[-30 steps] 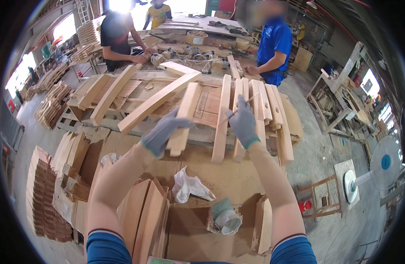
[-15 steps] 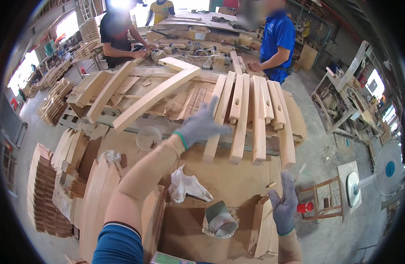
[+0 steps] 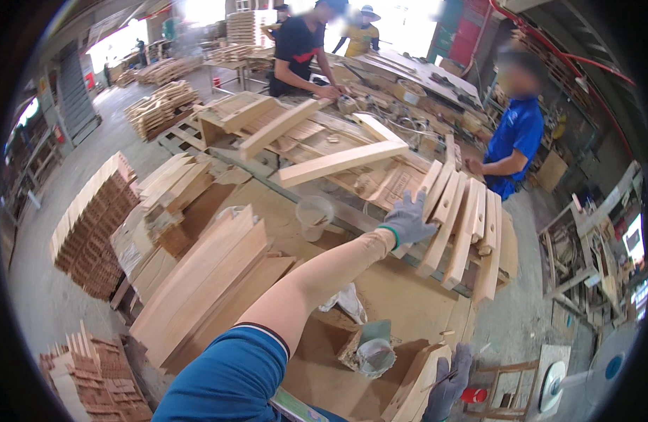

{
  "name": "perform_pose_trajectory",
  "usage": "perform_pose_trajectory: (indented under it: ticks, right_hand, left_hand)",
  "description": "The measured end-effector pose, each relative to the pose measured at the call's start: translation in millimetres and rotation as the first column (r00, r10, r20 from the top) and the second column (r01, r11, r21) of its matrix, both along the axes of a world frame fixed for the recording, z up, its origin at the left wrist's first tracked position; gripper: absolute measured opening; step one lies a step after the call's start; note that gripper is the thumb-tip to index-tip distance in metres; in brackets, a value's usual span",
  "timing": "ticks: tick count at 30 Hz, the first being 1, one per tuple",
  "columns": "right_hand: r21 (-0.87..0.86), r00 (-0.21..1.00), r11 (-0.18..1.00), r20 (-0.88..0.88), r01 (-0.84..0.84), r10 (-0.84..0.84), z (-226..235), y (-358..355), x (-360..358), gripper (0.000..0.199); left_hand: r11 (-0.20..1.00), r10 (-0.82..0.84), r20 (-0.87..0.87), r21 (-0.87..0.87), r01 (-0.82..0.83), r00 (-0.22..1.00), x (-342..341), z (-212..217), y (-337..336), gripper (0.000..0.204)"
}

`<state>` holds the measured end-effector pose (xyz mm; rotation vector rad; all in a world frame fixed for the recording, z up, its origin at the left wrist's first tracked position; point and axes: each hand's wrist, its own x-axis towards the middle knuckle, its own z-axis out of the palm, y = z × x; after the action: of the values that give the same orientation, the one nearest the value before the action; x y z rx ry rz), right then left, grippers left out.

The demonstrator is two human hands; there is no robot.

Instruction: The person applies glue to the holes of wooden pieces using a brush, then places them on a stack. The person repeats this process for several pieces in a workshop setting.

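Note:
My left hand point(image 3: 409, 219), in a grey glove, reaches out over the bench with its fingers apart. It rests at the leftmost of several pale wooden bars point(image 3: 462, 232) laid side by side, some with oval slots. Whether the fingers grip that bar is not plain. Low at the right, my gloved right hand point(image 3: 450, 383) is closed around a thin stick, beside a stack of wooden pieces point(image 3: 416, 387). Between my arms stands a plastic-lined cup point(image 3: 376, 357) with a green flap. A crumpled white plastic sheet point(image 3: 352, 304) lies partly behind my left forearm.
An angled wooden joint point(image 3: 345, 162) and two more bars point(image 3: 281, 130) lie on the bench. A clear plastic tub point(image 3: 315, 218) stands nearer. Long boards point(image 3: 197, 288) are piled at left. Co-workers stand across the bench, one in blue point(image 3: 514, 144). A fan point(image 3: 605, 369) stands right.
My view has swung left, so the bench now sits farther right and tilted. My left hand has come down from above the bars to the leftmost one. My right hand stays low.

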<state>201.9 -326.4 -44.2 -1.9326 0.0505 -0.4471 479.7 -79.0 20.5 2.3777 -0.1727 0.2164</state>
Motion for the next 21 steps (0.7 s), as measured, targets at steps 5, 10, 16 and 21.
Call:
perform_pose_trajectory:
  ticks: [5, 10, 16, 21]
  right_hand:
    - [-0.013, 0.999, 0.999, -0.010, 0.035, -0.035, 20, 16, -48, 0.024]
    - [-0.186, 0.999, 0.982, 0.047, 0.026, -0.017, 58, 34, -96, 0.023]
    - [-0.145, 0.993, 0.988, 0.091, -0.060, 0.074, 47, 40, -139, 0.023]
    - [-0.158, 0.995, 0.984, 0.051, -0.079, 0.088, 47, 73, -170, 0.014]
  left_hand:
    - [0.988, -0.044, -0.030, 0.149, 0.048, 0.999, -92, 9, 51, 0.094]
    - [0.976, 0.049, 0.050, 0.208, -0.059, 0.998, -200, -8, 133, 0.095]
    - [0.843, 0.361, -0.159, 0.477, -0.249, 0.919, -324, -20, 245, 0.109]
    - [0.786, 0.534, -0.264, 0.506, -0.356, 0.803, -419, -35, 306, 0.112]
